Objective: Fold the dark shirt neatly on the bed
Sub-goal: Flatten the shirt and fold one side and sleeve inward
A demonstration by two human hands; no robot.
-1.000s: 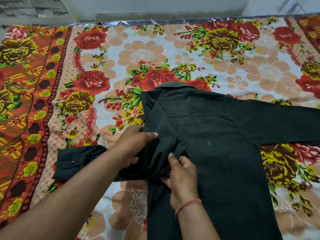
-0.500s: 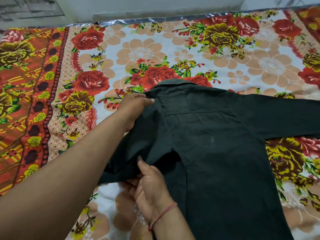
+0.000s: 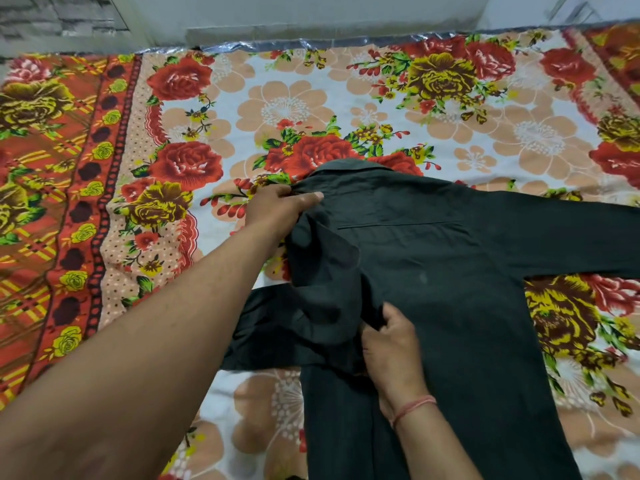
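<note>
1. The dark shirt [image 3: 450,289] lies back-up on the floral bedsheet [image 3: 311,98], collar away from the hands.
2. The left hand [image 3: 277,211] pinches the shoulder fabric beside the collar.
3. The right hand [image 3: 391,344], nearer the body, grips the folded edge where 1 sleeve [image 3: 277,327] doubles across.

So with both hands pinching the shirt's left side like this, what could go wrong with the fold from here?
1. The left hand grips the shoulder by the collar while the right hand pinches lower down; the cloth between them is bunched, so the crease may set crooked.
2. The left sleeve lies rumpled beneath the fold and could get trapped.
3. The right sleeve is spread out; tugging may drag the shirt across the bedsheet.
</note>
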